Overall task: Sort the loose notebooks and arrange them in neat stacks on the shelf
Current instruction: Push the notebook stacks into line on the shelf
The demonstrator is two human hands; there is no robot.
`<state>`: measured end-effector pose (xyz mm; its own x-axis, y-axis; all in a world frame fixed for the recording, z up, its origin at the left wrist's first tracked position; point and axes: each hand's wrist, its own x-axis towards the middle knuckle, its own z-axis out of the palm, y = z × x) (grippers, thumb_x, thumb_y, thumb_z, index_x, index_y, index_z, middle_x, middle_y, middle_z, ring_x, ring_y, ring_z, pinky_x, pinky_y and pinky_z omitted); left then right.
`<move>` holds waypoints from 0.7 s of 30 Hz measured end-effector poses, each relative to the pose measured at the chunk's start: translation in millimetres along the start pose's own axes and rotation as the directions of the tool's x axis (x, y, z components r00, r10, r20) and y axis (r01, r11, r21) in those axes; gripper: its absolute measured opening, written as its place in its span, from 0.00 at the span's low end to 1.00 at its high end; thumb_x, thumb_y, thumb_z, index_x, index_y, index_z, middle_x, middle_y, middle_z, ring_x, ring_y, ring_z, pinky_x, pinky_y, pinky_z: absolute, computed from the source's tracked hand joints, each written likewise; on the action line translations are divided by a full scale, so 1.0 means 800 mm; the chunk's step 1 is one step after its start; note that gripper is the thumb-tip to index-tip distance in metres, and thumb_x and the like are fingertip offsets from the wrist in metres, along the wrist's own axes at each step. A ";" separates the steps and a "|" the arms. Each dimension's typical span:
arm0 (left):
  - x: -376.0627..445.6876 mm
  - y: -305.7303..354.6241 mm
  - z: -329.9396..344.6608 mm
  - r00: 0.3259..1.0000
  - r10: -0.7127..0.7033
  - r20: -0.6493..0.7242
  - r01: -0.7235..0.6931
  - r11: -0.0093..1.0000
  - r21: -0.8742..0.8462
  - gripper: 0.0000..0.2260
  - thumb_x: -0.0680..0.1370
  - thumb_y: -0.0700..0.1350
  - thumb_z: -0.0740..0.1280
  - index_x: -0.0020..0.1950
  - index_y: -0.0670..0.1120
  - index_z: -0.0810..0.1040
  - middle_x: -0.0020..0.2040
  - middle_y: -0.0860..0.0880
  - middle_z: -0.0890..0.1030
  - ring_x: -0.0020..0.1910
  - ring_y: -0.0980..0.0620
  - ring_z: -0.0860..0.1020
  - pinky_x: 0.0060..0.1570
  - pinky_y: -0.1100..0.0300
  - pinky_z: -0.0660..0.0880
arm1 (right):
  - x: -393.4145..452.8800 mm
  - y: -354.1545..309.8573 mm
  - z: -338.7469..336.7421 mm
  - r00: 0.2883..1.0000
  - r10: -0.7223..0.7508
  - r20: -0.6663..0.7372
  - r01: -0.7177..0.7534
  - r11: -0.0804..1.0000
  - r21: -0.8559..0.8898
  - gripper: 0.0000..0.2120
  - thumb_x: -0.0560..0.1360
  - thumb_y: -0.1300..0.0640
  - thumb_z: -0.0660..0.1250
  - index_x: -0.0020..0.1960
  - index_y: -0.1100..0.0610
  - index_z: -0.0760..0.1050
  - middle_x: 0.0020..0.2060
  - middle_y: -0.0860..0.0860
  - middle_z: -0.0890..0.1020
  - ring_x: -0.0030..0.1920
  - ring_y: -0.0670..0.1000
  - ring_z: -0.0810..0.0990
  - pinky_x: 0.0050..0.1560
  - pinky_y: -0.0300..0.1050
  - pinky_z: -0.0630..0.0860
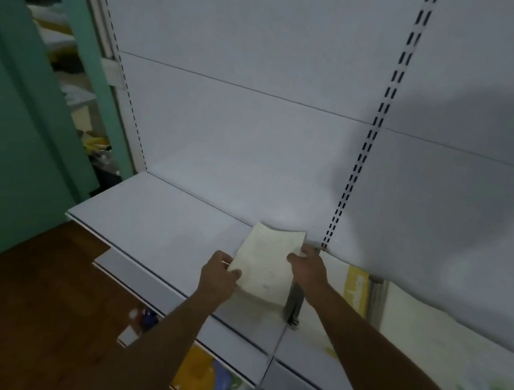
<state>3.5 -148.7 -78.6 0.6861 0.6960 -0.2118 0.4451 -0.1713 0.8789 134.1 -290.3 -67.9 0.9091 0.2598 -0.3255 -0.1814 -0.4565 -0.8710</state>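
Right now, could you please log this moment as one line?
left hand: grips cream notebook stack | right hand: holds its right edge | stack: on white metal shelf

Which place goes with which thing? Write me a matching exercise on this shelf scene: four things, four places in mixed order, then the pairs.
Things
1. left hand
2. right hand
3. cream notebook
4. yellow-covered notebook

Places
A. lying flat on the shelf, right of the metal divider
B. gripping the near left corner of the cream notebook
C. held over the shelf between both hands
D. pinching the right edge of the cream notebook

Pairs: 1-B, 2-D, 3-C, 4-A
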 end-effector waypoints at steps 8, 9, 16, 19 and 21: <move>0.022 -0.017 0.010 0.993 0.117 0.002 -0.111 0.937 0.332 0.14 0.75 0.44 0.70 0.57 0.39 0.76 0.55 0.42 0.80 0.54 0.45 0.78 0.50 0.58 0.73 | 0.009 0.004 0.022 0.999 0.045 0.017 -0.040 0.975 -0.218 0.20 0.74 0.55 0.65 0.64 0.62 0.72 0.52 0.54 0.78 0.48 0.52 0.77 0.44 0.39 0.71; 0.022 -0.017 0.012 0.994 0.108 0.008 -0.103 0.926 0.364 0.15 0.76 0.45 0.69 0.59 0.39 0.75 0.56 0.41 0.78 0.55 0.44 0.78 0.53 0.57 0.74 | 0.010 0.005 0.021 0.999 0.045 0.030 -0.036 0.968 -0.248 0.15 0.74 0.56 0.65 0.57 0.62 0.75 0.44 0.52 0.78 0.41 0.49 0.76 0.39 0.40 0.73; -0.006 0.006 0.026 0.994 0.068 -0.082 -0.011 0.832 0.555 0.20 0.78 0.51 0.63 0.62 0.39 0.67 0.60 0.41 0.69 0.60 0.43 0.72 0.53 0.52 0.75 | -0.010 -0.007 -0.014 0.994 -0.106 0.025 0.108 0.951 -0.289 0.11 0.75 0.55 0.62 0.55 0.54 0.77 0.49 0.49 0.77 0.50 0.52 0.79 0.47 0.38 0.71; -0.023 0.040 0.055 0.990 0.135 -0.047 -0.089 0.840 0.535 0.17 0.78 0.50 0.63 0.61 0.41 0.69 0.59 0.42 0.70 0.58 0.44 0.72 0.52 0.52 0.74 | -0.022 -0.002 -0.057 0.983 -0.180 -0.036 0.161 0.940 -0.300 0.08 0.77 0.57 0.61 0.49 0.57 0.78 0.44 0.52 0.81 0.44 0.51 0.78 0.46 0.40 0.74; -0.040 0.070 0.088 0.983 0.181 0.017 -0.166 0.855 0.490 0.14 0.77 0.49 0.63 0.59 0.43 0.71 0.59 0.42 0.71 0.57 0.44 0.74 0.52 0.51 0.75 | -0.033 0.010 -0.097 0.972 -0.203 -0.117 0.159 0.938 -0.308 0.09 0.77 0.57 0.61 0.50 0.60 0.79 0.46 0.53 0.82 0.45 0.50 0.78 0.48 0.41 0.75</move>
<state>46.8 -229.5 -52.8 0.7652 0.6413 -0.0561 0.5489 -0.6043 0.5775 138.2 -367.0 -37.5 0.9646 0.2454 -0.0965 0.0896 -0.6492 -0.7553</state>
